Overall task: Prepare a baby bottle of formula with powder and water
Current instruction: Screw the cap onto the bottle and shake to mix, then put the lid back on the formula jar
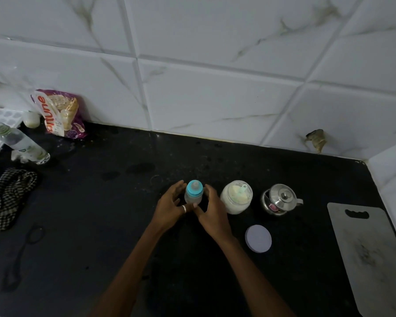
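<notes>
A small baby bottle (193, 195) with a blue collar and clear teat stands upright on the black counter (128, 202). My left hand (170, 207), a ring on one finger, curves around its left side with fingers spread. My right hand (212, 211) curves around its right side. Both thumbs meet at the bottle's base, and neither hand's fingers close on it. Just right of the bottle stands an uncapped jar of white powder (236, 199) with a pale green scoop in it. Its round lilac lid (258, 238) lies flat in front. A lidded steel pot (280, 199) stands further right.
A grey cutting board (370, 255) lies at the right edge. At the left are a snack bag (60, 114) against the tiled wall, a clear bottle (21, 143) on its side, a checked cloth (7, 197) and a black hair tie (34, 234).
</notes>
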Demonstrator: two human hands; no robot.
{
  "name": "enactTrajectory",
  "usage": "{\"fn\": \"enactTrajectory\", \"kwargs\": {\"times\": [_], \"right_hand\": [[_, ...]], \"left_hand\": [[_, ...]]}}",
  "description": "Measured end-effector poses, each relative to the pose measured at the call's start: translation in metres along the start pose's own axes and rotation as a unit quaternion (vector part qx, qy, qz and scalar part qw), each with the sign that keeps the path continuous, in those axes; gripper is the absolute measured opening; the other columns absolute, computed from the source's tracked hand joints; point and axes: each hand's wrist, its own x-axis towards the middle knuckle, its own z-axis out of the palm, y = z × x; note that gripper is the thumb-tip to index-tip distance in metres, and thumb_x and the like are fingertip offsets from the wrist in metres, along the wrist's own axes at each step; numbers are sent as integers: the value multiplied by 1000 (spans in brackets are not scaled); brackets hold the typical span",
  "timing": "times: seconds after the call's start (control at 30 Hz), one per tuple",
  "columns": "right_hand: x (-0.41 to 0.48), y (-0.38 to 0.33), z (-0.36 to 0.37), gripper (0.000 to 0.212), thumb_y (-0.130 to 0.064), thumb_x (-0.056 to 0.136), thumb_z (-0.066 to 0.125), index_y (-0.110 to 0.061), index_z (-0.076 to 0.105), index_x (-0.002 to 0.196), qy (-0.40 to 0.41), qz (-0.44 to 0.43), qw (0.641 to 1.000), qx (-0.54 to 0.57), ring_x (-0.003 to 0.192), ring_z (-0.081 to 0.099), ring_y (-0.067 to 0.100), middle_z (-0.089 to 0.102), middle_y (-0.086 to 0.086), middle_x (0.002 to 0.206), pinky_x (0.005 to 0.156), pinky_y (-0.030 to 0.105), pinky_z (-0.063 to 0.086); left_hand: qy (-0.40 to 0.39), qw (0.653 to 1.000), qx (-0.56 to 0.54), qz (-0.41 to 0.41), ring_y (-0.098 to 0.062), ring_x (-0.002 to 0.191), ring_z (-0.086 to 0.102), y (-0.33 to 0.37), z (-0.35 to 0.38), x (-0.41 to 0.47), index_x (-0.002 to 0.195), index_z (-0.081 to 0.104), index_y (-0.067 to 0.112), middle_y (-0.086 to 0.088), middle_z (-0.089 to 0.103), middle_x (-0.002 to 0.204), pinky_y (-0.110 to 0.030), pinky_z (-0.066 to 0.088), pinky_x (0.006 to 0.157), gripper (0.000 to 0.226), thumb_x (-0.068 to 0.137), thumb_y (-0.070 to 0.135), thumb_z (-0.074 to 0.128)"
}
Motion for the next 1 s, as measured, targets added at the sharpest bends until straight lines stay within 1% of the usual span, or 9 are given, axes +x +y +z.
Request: {"fn": "enactTrajectory", "kwargs": {"times": [0.07, 0.2, 0.3, 0.4, 0.63, 0.77, 0.8, 0.87, 1.0], "right_hand": [[-6, 2, -2, 76, -29, 94, 72, -21, 32, 158, 3, 3, 1000, 3, 146, 40, 14, 44, -1, 159, 119, 37, 38], [-21, 7, -8, 75, -33, 95, 72, -21, 33, 157, 5, -2, 1000, -1, 147, 39, 14, 43, -1, 160, 120, 38, 38], [-37, 14, -15, 69, -32, 96, 70, -21, 37, 156, 2, -12, 1000, -19, 145, 41, 12, 45, -1, 158, 117, 31, 39], [-52, 21, -24, 64, -34, 97, 68, -22, 40, 154, -11, -10, 999, -29, 142, 44, 11, 47, -2, 155, 110, 23, 37], [-87, 50, -61, 49, -31, 98, 67, -21, 52, 143, 3, -29, 999, -39, 132, 53, 8, 57, -5, 143, 104, 20, 43], [-99, 73, -89, 44, -30, 98, 67, -19, 55, 139, 43, -27, 997, -57, 128, 53, 5, 59, -5, 138, 97, 7, 34], [-101, 78, -96, 45, -30, 98, 67, -18, 54, 140, 54, -26, 996, -67, 129, 52, 6, 58, -4, 139, 98, 8, 33], [-103, 86, -108, 52, -32, 98, 67, -16, 49, 144, 58, -15, 994, -92, 135, 48, 13, 52, 0, 145, 104, 17, 34], [-99, 98, -124, 70, -36, 95, 69, -14, 37, 153, 19, 11, 985, -172, 146, 35, 23, 38, 5, 158, 116, 34, 34]], "left_hand": [[8, 1000, 1, -4, -10, 141, 49, -2, -1, -6, 157, 38, 21, 5, 53, 154, -35, 40, 117, 95, 78, 17, 90], [22, 1000, 9, -7, -13, 144, 47, -5, -1, -21, 157, 37, 20, 3, 51, 156, -37, 41, 117, 95, 78, 21, 90], [30, 999, 17, -8, -16, 145, 47, -7, 3, -36, 156, 39, 19, 0, 51, 156, -35, 43, 115, 92, 79, 21, 89], [32, 999, 20, -13, -17, 144, 47, -12, 9, -51, 156, 39, 18, -2, 51, 156, -33, 44, 112, 89, 81, 20, 87], [27, 999, 14, -21, -17, 139, 53, -17, 40, -83, 152, 43, 17, -2, 57, 149, -33, 45, 110, 82, 83, 18, 86], [19, 999, 21, -22, -16, 135, 56, -19, 61, -93, 151, 45, 17, -1, 60, 145, -32, 47, 108, 79, 83, 18, 85], [15, 999, 24, -20, -16, 135, 56, -19, 66, -95, 150, 46, 17, -1, 61, 144, -31, 48, 107, 78, 83, 18, 85], [8, 999, 28, -22, -16, 134, 57, -20, 74, -97, 150, 46, 19, 0, 61, 143, -30, 48, 106, 78, 83, 20, 85], [2, 999, 32, -23, -15, 134, 57, -15, 88, -98, 149, 47, 19, 0, 62, 143, -29, 48, 105, 79, 81, 21, 87]]}}
